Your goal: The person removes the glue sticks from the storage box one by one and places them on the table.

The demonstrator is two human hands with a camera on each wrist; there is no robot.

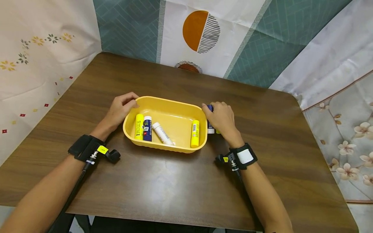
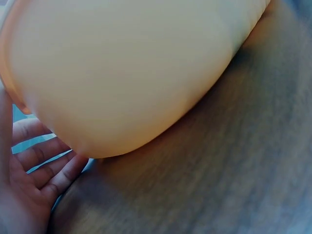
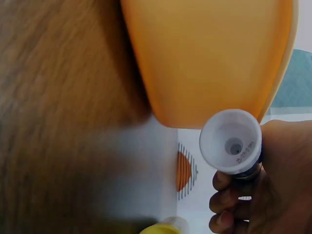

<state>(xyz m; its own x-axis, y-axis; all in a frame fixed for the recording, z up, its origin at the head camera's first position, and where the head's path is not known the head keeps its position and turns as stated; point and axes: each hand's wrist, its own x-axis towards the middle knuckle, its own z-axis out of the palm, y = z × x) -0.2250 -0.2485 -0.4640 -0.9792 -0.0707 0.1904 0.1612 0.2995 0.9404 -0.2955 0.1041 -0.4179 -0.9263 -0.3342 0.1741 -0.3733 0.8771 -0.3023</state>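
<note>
In the head view a yellow plastic tub (image 1: 163, 99) sits mid-table. My left hand (image 1: 120, 108) holds its left end at the rim, the thumb at the edge and the fingers (image 2: 46, 151) against the outer wall. Inside lie a yellow glue stick (image 1: 139, 127), a dark blue glue stick (image 1: 147, 128), a tilted white glue stick (image 1: 162, 133) and, farther right, another yellow glue stick (image 1: 195, 133). Just outside the right end, my right hand (image 1: 222, 118) grips a dark blue glue stick with a white base (image 3: 231, 141). Partly hidden by that hand is a yellow item (image 3: 160, 229).
The brown wooden table (image 1: 163, 187) extends around the tub. Patterned cloths (image 1: 131, 29) hang along its back and sides. Each wrist wears a black strap (image 1: 83, 147) with a small camera and cable.
</note>
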